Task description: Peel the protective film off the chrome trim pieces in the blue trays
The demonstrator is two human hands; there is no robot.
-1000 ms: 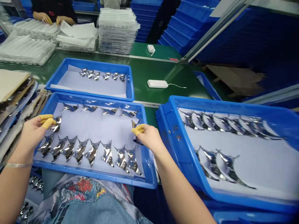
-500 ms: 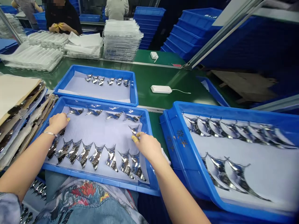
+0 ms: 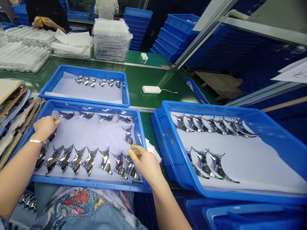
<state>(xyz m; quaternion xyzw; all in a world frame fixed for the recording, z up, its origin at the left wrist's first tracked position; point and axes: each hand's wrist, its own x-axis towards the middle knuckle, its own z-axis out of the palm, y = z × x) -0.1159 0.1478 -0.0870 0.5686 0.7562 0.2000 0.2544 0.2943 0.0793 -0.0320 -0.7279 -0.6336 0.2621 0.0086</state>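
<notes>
Over the near blue tray, the right hand is hovering with its yellow-capped fingertips slightly parted, gripping nothing I can see. A shiny metal piece is sitting just beyond those fingertips toward the far rim, its long axis slanting from far left to near right. That right hand is clearly the nearer one! Across the paper liner, the left hand is resting beside the first piece in the far row, fingers curling down, and I can't tell whether it's holding anything.
</notes>
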